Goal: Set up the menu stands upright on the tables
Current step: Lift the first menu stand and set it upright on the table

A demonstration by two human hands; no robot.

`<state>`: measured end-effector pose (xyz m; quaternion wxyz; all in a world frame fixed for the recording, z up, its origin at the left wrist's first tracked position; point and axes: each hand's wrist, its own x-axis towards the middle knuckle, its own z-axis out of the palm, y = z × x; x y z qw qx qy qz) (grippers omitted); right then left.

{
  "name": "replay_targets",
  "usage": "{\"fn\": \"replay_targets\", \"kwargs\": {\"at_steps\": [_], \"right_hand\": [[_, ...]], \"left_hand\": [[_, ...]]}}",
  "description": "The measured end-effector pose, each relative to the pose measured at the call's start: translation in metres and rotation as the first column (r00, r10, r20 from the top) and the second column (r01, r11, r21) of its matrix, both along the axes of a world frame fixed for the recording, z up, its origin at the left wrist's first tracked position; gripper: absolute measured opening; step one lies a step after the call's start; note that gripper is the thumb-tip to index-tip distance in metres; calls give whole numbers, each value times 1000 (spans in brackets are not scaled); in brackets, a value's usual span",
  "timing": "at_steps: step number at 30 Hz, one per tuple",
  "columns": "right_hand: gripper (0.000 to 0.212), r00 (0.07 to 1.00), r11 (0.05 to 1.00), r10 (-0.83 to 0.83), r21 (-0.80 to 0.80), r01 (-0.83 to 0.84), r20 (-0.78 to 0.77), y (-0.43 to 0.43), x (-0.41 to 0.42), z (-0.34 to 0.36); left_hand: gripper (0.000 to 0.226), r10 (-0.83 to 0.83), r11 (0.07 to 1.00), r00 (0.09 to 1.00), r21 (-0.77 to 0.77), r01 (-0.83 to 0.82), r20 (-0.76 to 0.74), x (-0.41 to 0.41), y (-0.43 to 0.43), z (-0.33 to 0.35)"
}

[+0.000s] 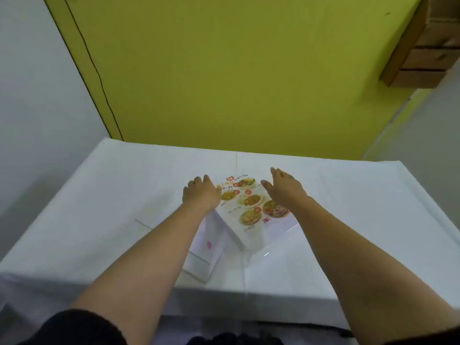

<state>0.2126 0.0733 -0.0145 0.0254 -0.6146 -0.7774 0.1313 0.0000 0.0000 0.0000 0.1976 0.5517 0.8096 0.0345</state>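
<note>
Clear acrylic menu stand (pixel 251 207), printed food sheet inside, sits near the centre of the white-clothed table (pixel 99 195), tilted, not yet squarely upright. Head view: left hand (pixel 201 194) curled over its top-left edge; right hand (pixel 286 189) flat, fingers spread wide, at the top-right edge, contact uncertain. Judged light, rigid, slippery, scratch-prone: best held by both side edges.

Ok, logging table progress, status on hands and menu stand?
Left hand gripping menu stand top edge. Right hand open at its other side. Stand on white table, nothing blocking.
</note>
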Motion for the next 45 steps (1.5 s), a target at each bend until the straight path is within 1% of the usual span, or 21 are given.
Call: {"fn": "replay_targets", "kwargs": {"at_steps": [3, 5, 7, 9, 11, 13, 14, 16, 18, 19, 20, 21, 23, 27, 31, 32, 34, 36, 38, 41, 45], "right_hand": [[69, 999, 999, -2, -47, 3, 39, 4, 15, -10], [68, 999, 994, -7, -106, 13, 52, 7, 22, -17], [69, 999, 989, -12, -149, 17, 34, 10, 26, -22], [68, 1000, 981, -18, -196, 18, 1, 16, 29, -27], [65, 998, 969, -39, -247, 24, -53, 20, 28, -31], [62, 991, 959, -63, -282, 28, -118, 25, 26, -34], [61, 986, 956, -78, -290, 33, -144, 28, 26, -35], [59, 977, 950, -122, -306, 64, -175, 35, 26, -38], [57, 966, 945, -172, -308, 108, -191, 41, 27, -40], [55, 959, 945, -196, -301, 129, -204, 43, 28, -41], [54, 951, 946, -217, -289, 149, -221, 44, 30, -42], [51, 940, 947, -239, -272, 170, -242, 45, 32, -41], [46, 916, 952, -270, -223, 208, -296, 45, 37, -37], [42, 867, 956, -293, -103, 275, -402, 48, 47, -13], [39, 809, 931, -297, 33, 363, -507, 54, 54, 13], [37, 785, 921, -290, 63, 384, -547, 56, 57, 17], [34, 737, 905, -256, 113, 411, -626, 60, 63, 23], [42, 699, 894, -220, 146, 424, -680, 64, 68, 28], [51, 672, 888, -199, 159, 432, -713, 69, 74, 32], [55, 640, 892, -169, 160, 423, -750, 75, 84, 34], [64, 593, 906, -157, 124, 405, -790, 79, 96, 30]], "left_hand": [[57, 121, 991, 992, -66, -118, 45, 10, 0, -10], [58, 197, 974, 975, -137, -182, 106, 17, -2, -13], [59, 260, 954, 954, -190, -231, 147, 25, -2, -16], [58, 348, 927, 907, -231, -295, 239, 35, -1, -19], [59, 452, 890, 805, -258, -376, 385, 40, 5, -31], [73, 545, 836, 649, -285, -468, 531, 30, 27, -73], [80, 584, 799, 573, -283, -531, 574, 22, 41, -101], [82, 621, 738, 440, -295, -607, 648, 19, 50, -110], [65, 649, 690, 318, -358, -629, 692, 43, 25, -47], [47, 636, 700, 302, -368, -612, 710, 54, 13, -18], [29, 618, 723, 324, -357, -591, 716, 60, 9, -4], [20, 599, 739, 328, -347, -577, 730, 64, 6, 5], [24, 563, 766, 345, -317, -558, 751, 70, 5, 17], [23, 488, 784, 277, -277, -555, 827, 83, 17, 34], [22, 425, 766, 186, -243, -595, 886, 92, 35, 48], [22, 393, 764, 198, -200, -613, 898, 94, 43, 49], [29, 316, 765, 268, -77, -639, 910, 100, 56, 55], [33, 232, 783, 299, 5, -622, 926, 107, 65, 65], [35, 188, 805, 286, 19, -593, 940, 113, 72, 73], [41, 103, 829, 281, 74, -554, 954, 121, 79, 73], [49, -29, 839, 306, 190, -510, 951, 133, 91, 55]]}}
